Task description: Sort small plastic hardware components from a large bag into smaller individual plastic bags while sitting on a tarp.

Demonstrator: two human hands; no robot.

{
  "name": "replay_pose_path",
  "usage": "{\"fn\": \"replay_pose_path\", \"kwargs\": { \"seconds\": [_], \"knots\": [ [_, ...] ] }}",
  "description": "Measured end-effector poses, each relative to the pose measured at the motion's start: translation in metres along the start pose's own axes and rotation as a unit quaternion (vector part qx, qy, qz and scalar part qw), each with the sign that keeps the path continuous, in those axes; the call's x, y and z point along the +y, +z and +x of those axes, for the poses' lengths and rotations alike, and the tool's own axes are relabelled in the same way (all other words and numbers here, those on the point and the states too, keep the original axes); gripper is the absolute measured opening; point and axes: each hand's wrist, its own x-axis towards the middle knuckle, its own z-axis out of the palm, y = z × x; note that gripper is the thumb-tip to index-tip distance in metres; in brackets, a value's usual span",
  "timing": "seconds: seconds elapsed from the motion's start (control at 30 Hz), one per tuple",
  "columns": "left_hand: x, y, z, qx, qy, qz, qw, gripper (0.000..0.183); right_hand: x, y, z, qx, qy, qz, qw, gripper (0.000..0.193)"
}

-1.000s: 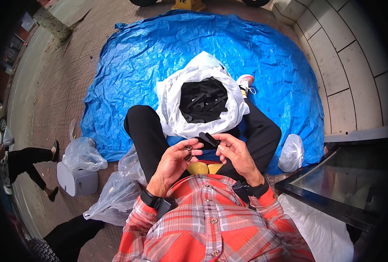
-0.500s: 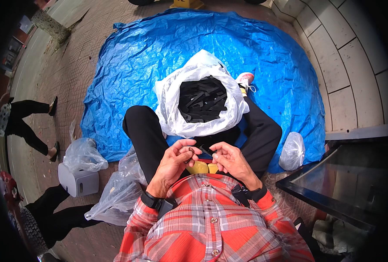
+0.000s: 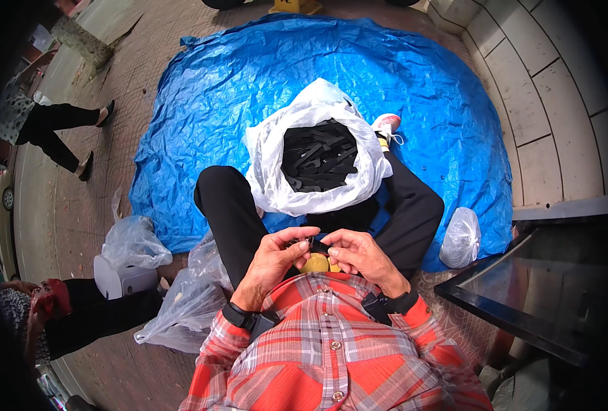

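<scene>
Close together in front of my plaid shirt, both my hands are closed in a pinch. Between them is a small black strip-like piece point(image 3: 319, 244); my right hand point(image 3: 362, 255) grips its right end. The fingers of my left hand point(image 3: 275, 256) pinch at its other end, where a small dark bit shows; its kind is too small to tell. Just beyond the hands, between my legs, stands an open white plastic bag point(image 3: 266, 179) full of flat black pieces point(image 3: 319, 157). A yellow object point(image 3: 315, 264) lies below my fingers, partly hidden.
A blue tarp point(image 3: 427, 82) lies under the bag and my legs. Clear plastic bags point(image 3: 187, 301) and a white box point(image 3: 122, 277) sit to the left, a tied white bag point(image 3: 460, 238) and a dark-framed glass panel point(image 3: 523, 294) to the right. Two people point(image 3: 57, 133) are at left.
My hands have come closer together, and the black piece now bridges my fingertips. At left, one person has walked farther along and another has moved nearer the white box.
</scene>
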Motion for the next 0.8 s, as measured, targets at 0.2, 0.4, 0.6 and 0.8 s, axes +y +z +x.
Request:
{"fn": "replay_pose_path", "kwargs": {
  "seconds": [0.2, 0.4, 0.6, 0.8],
  "knots": [
    [0.000, 0.010, -0.004, -0.006, 0.026, 0.076, 0.997, 0.026, -0.004, 0.006, 0.007, -0.025, 0.001, 0.065, 0.998, 0.020],
    [-0.001, 0.008, -0.007, 0.010, 0.055, 0.049, 0.997, 0.023, -0.016, 0.007, 0.003, 0.007, 0.014, -0.009, 1.000, 0.019],
    [0.007, 0.013, -0.014, 0.004, 0.057, 0.089, 0.994, 0.022, -0.017, 0.006, 0.002, -0.021, 0.025, 0.015, 0.999, 0.017],
    [0.004, 0.020, -0.020, 0.016, 0.093, 0.122, 0.988, 0.021, -0.025, 0.013, 0.001, -0.041, 0.037, 0.095, 0.994, 0.014]
  ]
}}
